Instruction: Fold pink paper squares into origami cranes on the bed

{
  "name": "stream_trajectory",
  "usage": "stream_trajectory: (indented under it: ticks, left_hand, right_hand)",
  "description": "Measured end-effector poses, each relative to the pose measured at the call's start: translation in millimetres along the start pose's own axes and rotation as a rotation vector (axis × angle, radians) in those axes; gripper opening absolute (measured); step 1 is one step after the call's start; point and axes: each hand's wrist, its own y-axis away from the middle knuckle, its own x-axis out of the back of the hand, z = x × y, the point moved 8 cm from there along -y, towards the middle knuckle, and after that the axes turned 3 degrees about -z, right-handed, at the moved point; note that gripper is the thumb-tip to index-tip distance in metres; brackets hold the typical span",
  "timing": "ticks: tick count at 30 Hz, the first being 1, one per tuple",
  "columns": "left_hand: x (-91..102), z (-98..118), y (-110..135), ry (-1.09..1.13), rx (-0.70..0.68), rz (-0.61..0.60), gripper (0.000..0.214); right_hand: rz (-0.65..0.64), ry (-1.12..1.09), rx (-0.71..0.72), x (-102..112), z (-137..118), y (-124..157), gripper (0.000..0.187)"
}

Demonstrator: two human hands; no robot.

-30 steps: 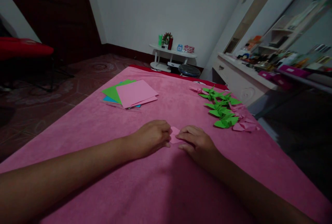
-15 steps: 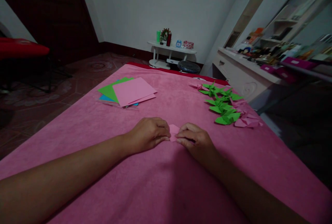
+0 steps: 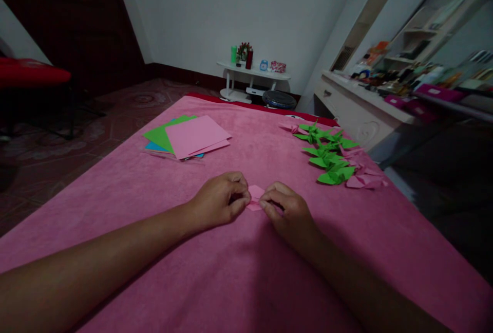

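Observation:
A small folded piece of pink origami paper lies on the pink cloth in front of me. My left hand pinches its left edge between thumb and fingers. On the other side, my right hand is closed on the right edge, thumb and forefinger together. A narrow gap or raised fold shows in the paper between my fingertips. The fingers cover both side edges of the paper.
A stack of pink, green and blue paper sheets lies at the back left. Folded green paper cranes and pink paper cranes are grouped on the right. Beyond the cloth-covered surface stand a low white table and a cluttered dresser.
The fingertips have shifted along the paper, and a fold now shows raised between them. My left thumb has moved up slightly. The whole view has slid a little.

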Motion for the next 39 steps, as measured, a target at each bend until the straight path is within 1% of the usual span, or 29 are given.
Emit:
stream_trajectory:
  ticks: [3, 9, 14, 17, 20, 23, 26, 29, 35, 39]
  left_hand:
    - [0.2, -3.7, 1.0, 0.062, 0.032, 0.021, 0.013]
    - [-2.3, -7.5, 2.4, 0.129, 0.049, 0.018, 0.007]
    - [-2.1, -8.3, 2.6, 0.118, 0.053, 0.032, 0.011]
    - [-1.4, -2.1, 4.5, 0.037, -0.017, 0.022, 0.013]
    - [0.3, 7.6, 8.7, -0.13, -0.109, 0.035, 0.015]
    - [0.2, 12.8, 11.8, -0.285, -0.126, 0.042, 0.021]
    - [-3.5, 16.1, 13.4, -0.348, -0.151, 0.016, 0.023]
    - [-7.2, 17.7, 15.0, -0.327, -0.202, -0.007, 0.024]
    - [-6.5, 11.3, 14.0, -0.232, -0.165, -0.011, 0.02]
    - [-5.5, 9.3, 12.9, -0.212, -0.142, -0.007, 0.019]
  right_hand:
    - [0.014, -0.019, -0.013, -0.1, 2.4, 1.1, 0.014]
    - [0.009, -0.044, 0.02, -0.8, 0.4, 1.9, 0.014]
    - [0.018, -0.014, 0.005, 0.4, -2.0, 3.4, 0.014]
    - [0.004, -0.013, 0.013, -0.4, -2.4, 5.4, 0.014]
    - [-0.022, -0.029, 0.009, -2.1, -0.6, 6.5, 0.012]
    - [-0.031, -0.049, -0.005, -2.0, 0.9, 6.3, 0.012]
    - [-0.027, -0.08, 0.003, 0.0, -0.8, 5.7, 0.013]
    - [-0.017, -0.11, 0.016, 2.0, -2.8, 4.9, 0.014]
    - [0.032, -0.142, 0.002, 4.6, 0.8, 4.2, 0.013]
    - [0.03, -0.152, 0.011, 4.7, -0.3, 5.1, 0.015]
